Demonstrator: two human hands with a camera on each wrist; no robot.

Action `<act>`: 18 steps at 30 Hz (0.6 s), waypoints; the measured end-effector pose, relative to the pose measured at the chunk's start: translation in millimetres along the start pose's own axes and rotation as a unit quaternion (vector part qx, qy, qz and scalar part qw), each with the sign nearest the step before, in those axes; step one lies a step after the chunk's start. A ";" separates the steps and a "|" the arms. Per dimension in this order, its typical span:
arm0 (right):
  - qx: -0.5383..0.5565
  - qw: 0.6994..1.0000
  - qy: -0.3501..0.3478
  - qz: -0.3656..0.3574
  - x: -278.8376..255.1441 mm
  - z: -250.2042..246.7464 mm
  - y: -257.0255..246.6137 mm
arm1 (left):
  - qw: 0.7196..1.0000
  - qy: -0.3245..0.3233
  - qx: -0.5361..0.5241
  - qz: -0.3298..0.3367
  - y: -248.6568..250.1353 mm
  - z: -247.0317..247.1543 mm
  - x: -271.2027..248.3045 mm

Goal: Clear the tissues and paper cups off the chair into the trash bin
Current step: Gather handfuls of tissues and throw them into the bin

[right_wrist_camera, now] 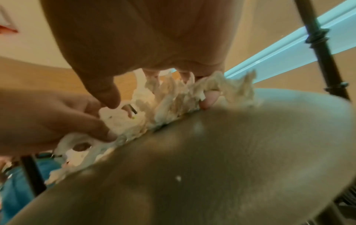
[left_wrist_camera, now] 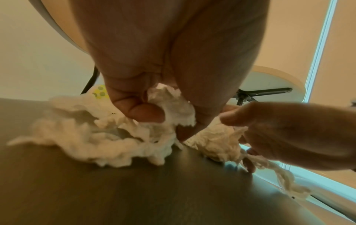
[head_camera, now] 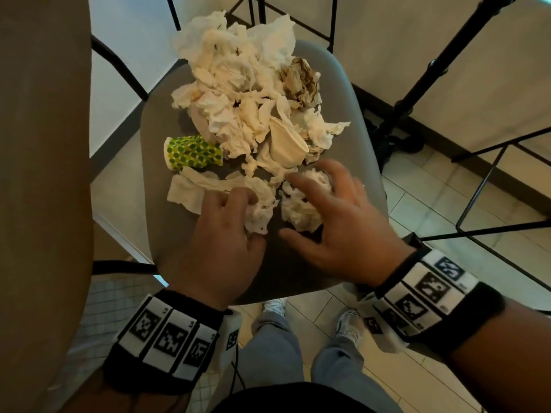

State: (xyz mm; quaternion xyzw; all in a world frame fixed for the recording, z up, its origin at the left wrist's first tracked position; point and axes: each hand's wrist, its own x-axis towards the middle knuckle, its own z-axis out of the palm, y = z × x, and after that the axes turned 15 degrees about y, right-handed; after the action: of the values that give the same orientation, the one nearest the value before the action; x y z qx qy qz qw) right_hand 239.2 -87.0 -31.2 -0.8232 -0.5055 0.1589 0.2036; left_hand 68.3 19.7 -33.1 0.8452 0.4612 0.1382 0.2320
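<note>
**Both hands on the near tissues of a littered chair seat**

The head view takes in the whole grey chair [head_camera: 167, 234]; a heap of crumpled tissues [head_camera: 238, 84] covers its far half, with a green-dotted paper cup [head_camera: 192, 152] lying on its side at the left and a plain paper cup [head_camera: 287, 147] tipped over near the middle; a brownish paper wad [head_camera: 301, 80] sits at the far right of the heap. Only this view shows the cups whole and the person's legs below the near edge.

The left wrist view gives what the head view hides: the left hand [left_wrist_camera: 173, 64] pinches a shredded tissue [left_wrist_camera: 173, 105] between thumb and curled fingers, the tissue trailing onto the seat. In the head view that same hand [head_camera: 217, 242] merely seems to rest there.

The right hand [head_camera: 343, 222] arches over a balled tissue [head_camera: 301, 204] at the near right; the blurred right wrist view shows fingertips [right_wrist_camera: 209, 99] dug into the paper, so it is probably grasping it, fingers curled.
</note>
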 end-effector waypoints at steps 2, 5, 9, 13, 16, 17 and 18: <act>-0.068 0.997 -0.004 -0.023 3.6 11.0 -4.1 | 1.000 -0.002 0.009 0.000 -2.3 0.8 2.3; -0.092 0.994 -0.003 -0.050 8.0 19.9 -1.9 | 0.997 -0.052 0.047 -0.016 -1.4 3.2 8.9; -0.065 0.997 -0.027 -0.037 13.7 18.5 2.9 | 0.990 -0.104 0.085 -0.032 -0.5 4.3 18.1; -0.025 0.999 -0.030 -0.014 13.7 8.7 4.7 | 0.992 -0.106 0.069 -0.023 0.8 -1.2 17.6; 0.021 1.000 0.001 0.008 8.2 -4.2 4.3 | 0.997 -0.072 0.025 -0.005 2.4 -10.3 10.2; 0.035 0.999 0.016 0.011 5.9 -9.3 3.8 | 0.999 -0.052 0.010 0.011 3.1 -13.8 6.4; 0.051 0.998 0.031 0.014 3.6 -14.2 3.6 | 0.999 -0.033 -0.003 0.030 4.4 -17.5 2.3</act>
State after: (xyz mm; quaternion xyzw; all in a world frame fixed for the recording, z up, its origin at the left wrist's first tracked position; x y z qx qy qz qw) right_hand 250.1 -87.8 -20.8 -0.8232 -0.4791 0.1617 0.2583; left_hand 64.9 24.2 -15.8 0.8619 0.4275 0.1183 0.2455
